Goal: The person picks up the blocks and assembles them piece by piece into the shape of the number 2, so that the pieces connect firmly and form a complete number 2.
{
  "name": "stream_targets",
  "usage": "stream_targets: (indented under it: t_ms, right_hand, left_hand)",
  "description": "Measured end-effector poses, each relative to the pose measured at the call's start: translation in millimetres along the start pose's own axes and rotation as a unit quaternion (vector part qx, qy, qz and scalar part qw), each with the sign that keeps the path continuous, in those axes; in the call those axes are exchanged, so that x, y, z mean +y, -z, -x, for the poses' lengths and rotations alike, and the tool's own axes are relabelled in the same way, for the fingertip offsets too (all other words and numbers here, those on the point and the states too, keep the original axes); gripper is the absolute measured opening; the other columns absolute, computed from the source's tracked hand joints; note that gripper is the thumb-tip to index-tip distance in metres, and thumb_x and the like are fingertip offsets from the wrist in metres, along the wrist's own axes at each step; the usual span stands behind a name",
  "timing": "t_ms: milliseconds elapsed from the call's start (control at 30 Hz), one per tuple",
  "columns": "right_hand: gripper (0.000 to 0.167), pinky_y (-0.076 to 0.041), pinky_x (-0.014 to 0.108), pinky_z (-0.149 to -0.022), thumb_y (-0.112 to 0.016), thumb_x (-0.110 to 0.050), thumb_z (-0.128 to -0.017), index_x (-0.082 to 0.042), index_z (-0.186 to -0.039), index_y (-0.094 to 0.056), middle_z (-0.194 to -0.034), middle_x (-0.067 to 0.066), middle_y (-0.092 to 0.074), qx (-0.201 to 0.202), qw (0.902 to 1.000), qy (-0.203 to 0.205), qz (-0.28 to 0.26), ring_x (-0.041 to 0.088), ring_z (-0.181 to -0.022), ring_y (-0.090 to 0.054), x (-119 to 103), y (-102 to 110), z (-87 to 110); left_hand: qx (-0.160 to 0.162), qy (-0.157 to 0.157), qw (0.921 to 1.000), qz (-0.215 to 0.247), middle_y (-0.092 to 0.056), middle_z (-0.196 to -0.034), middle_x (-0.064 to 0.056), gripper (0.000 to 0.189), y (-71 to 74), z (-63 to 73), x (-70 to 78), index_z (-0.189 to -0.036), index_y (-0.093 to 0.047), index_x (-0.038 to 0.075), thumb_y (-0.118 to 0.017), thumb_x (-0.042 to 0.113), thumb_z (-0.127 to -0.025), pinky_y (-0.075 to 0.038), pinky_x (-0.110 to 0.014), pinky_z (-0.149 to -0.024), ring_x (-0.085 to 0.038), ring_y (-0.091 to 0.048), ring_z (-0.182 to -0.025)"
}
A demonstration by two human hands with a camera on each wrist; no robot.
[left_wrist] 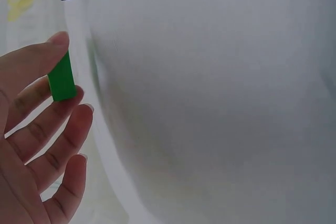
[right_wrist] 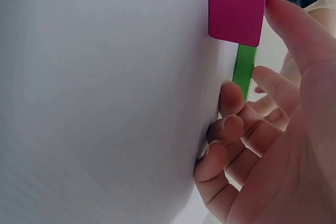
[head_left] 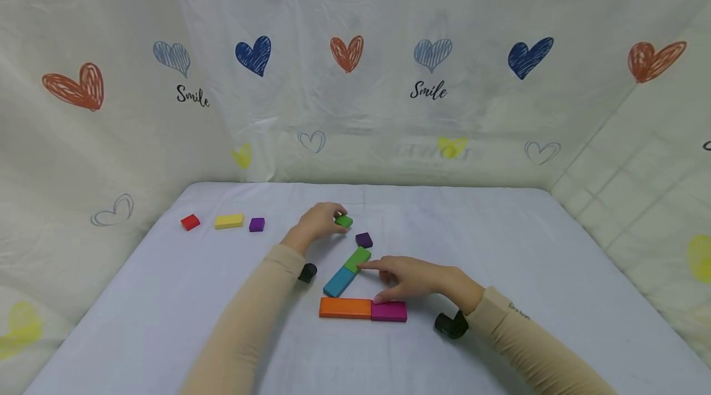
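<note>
My left hand (head_left: 319, 222) pinches a small green block (head_left: 344, 221) between thumb and fingertips, beyond the other blocks in the middle of the table. Just nearer than it lies a dark purple block (head_left: 363, 240). A second green block (head_left: 358, 258) and a blue block (head_left: 339, 282) lie end to end in a slanted row. My right hand (head_left: 419, 276) touches that green block's side with a straight index finger. Its thumb is at the edge of the magenta block (head_left: 389, 312), which sits end to end with an orange block (head_left: 345, 308).
Toward the table's far left lie a red block (head_left: 190, 222), a yellow block (head_left: 229, 221) and a purple block (head_left: 257, 224). A white cloth (head_left: 166, 327) covers the table. Behind it hangs a curtain (head_left: 355, 105) printed with hearts.
</note>
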State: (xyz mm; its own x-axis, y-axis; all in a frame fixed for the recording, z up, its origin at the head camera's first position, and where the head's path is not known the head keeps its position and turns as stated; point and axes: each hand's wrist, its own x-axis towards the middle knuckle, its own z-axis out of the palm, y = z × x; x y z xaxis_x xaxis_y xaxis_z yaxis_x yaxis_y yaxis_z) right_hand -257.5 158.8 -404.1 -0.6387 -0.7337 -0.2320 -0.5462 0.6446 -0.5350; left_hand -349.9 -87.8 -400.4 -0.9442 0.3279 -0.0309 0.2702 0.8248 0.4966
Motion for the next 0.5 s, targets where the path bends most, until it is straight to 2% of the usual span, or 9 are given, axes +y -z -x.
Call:
stream_targets:
  t_ms: [500]
  right_hand:
    - [0.069, -0.047, 0.028, -0.077, -0.077, -0.040, -0.092, -0.024, -0.153, -0.050, -0.097, -0.007, -0.055, -0.001, 0.9999, -0.008, -0.007, 0.012, -0.093, -0.052, -0.9, 0.3, 0.7]
  left_hand:
    - [-0.003, 0.003, 1.0000, -0.001, -0.068, -0.119, -0.012, 0.042, -7.8, -4.7, 9.6, -0.127, -0.069, 0.007, -0.082, 0.021, -0.089, -0.052, -0.041, -0.095, -0.025, -0.062, -0.105]
